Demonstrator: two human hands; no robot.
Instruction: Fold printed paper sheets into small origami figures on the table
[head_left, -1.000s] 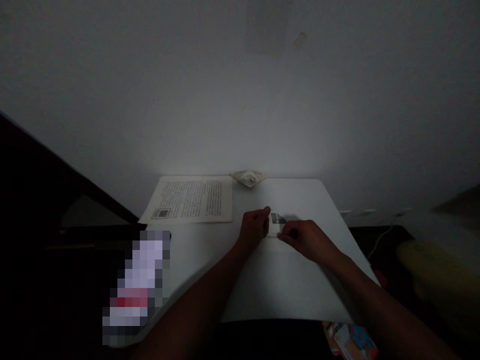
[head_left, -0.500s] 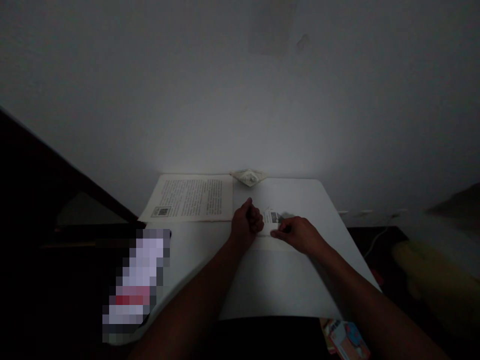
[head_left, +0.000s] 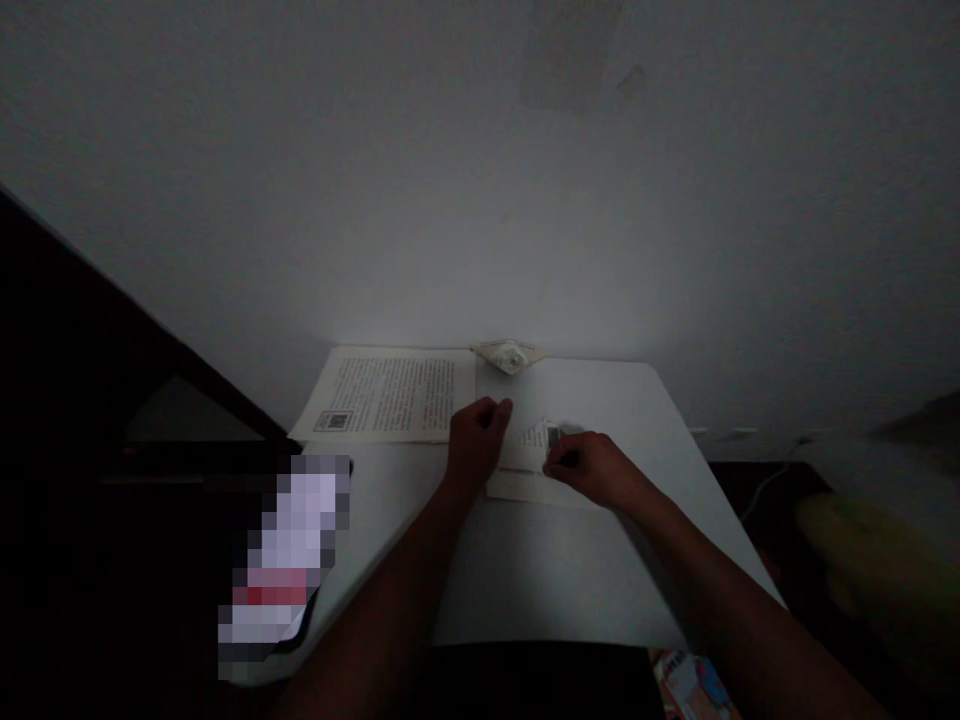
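Note:
A small folded paper (head_left: 534, 438) with printed text and a dark picture lies on the white table, a pale strip along its near edge. My right hand (head_left: 589, 462) is at its right side, thumb and fingertips pinched on the paper's edge; the fingers cover that corner. On the left, my left hand (head_left: 478, 440) is closed with the thumb up, resting beside the paper's left part. Nothing shows between its fingers. Behind the hands stands a folded paper boat (head_left: 510, 356), near the wall.
Flat printed sheets (head_left: 394, 395) with a square code lie at the table's back left. A phone (head_left: 289, 550), its screen blurred out, rests along the left edge. The white table (head_left: 555, 590) meets the wall (head_left: 420, 200). A colourful packet (head_left: 694, 685) is below the front edge.
My left hand has slid left off the folded paper, baring more of its left side. My right hand stays at the right edge. The whole view has shifted slightly.

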